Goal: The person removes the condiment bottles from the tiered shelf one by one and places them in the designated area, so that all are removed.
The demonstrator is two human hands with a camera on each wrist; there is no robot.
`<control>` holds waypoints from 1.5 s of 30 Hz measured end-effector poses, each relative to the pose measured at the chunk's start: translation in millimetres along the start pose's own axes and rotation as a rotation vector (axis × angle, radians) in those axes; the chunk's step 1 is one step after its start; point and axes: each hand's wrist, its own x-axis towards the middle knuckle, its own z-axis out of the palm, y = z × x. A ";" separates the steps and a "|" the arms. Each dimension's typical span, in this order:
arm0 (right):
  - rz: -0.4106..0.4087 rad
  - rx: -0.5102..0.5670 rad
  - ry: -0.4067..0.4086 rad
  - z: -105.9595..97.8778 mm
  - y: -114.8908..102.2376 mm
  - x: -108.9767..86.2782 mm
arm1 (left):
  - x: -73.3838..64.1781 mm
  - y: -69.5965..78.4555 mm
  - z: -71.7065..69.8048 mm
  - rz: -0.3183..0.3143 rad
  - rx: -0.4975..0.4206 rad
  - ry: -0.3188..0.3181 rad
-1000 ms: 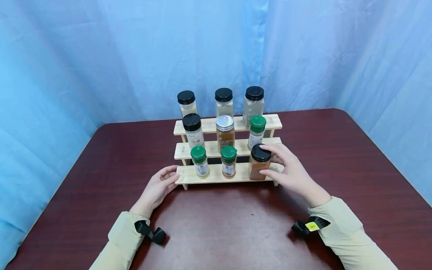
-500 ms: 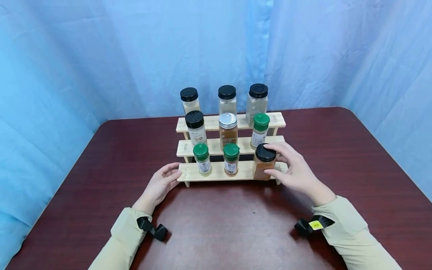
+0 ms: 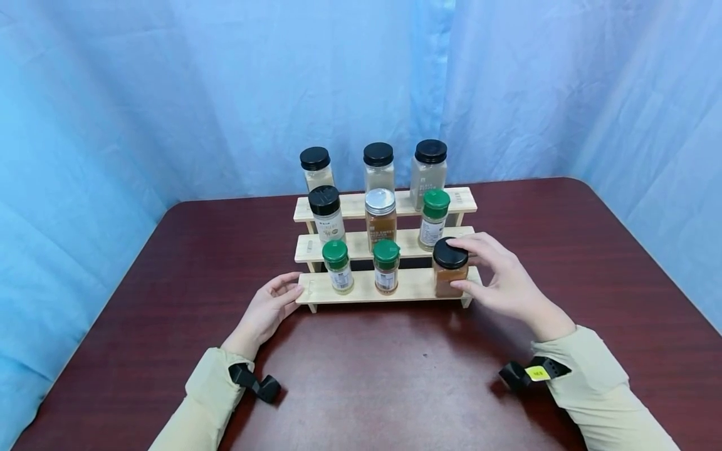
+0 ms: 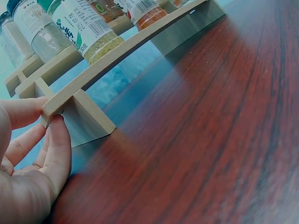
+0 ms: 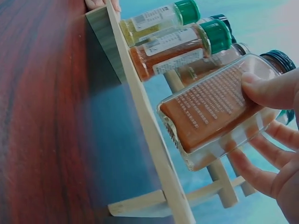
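Observation:
My right hand [image 3: 504, 282] grips a square glass spice jar [image 5: 210, 109] with a black lid and orange-brown powder inside. The jar is close over the right end of the front step of a wooden three-tier spice rack [image 3: 417, 282], slightly tilted in the right wrist view. At the rack's other end, my left hand [image 3: 269, 307] pinches the corner of that front step between thumb and fingers, as the left wrist view shows. Two green-capped spice bottles stand on the same step, one at left [image 3: 338, 269] and one mid-step [image 3: 386, 269].
The middle step carries a black-capped bottle [image 3: 327, 219], a silver-lidded jar [image 3: 380, 222] and a green-capped bottle [image 3: 433, 222]. Three black-lidded jars, including the right one [image 3: 429, 175], line the top step. The dark red table [image 3: 361, 376] ends before blue curtains [image 3: 254, 94].
My right hand has shifted the black-lidded jar a little to the right along the front step. My left hand stays at the rack's left corner. The head view has tilted slightly.

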 end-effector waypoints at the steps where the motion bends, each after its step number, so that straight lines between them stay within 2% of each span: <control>1: -0.001 -0.013 0.002 -1.5 -0.2 -0.1 | -0.7 -0.1 -0.5 -0.001 0.007 -0.002; 6: 0.002 -0.077 0.039 -13.0 -1.4 -0.3 | -2.7 -0.3 -2.4 -0.001 0.025 -0.005; 12: 0.019 -0.089 0.086 -23.3 3.0 0.7 | -4.1 -2.5 -2.7 -0.010 0.004 0.021; 19: 0.063 -0.138 0.067 -28.2 10.3 -0.4 | -4.8 -3.4 -0.2 -0.004 -0.021 0.041; 23: 0.105 -0.145 0.076 -31.7 15.2 -6.0 | -4.8 -3.5 0.9 -0.003 -0.032 0.036; 28: 0.155 -0.102 0.080 -40.5 21.5 -12.6 | -4.5 -3.7 -0.1 -0.006 -0.038 0.038; 34: 0.279 -0.059 0.050 -60.7 29.5 -16.0 | -1.6 -3.3 -0.1 -0.013 -0.013 0.034; 39: 0.338 -0.122 0.037 -72.9 41.9 -13.4 | 0.9 -1.5 0.6 -0.004 0.013 0.026; 45: 0.392 -0.184 0.054 -73.2 62.3 -7.4 | 2.0 -1.0 0.9 0.002 -0.002 0.035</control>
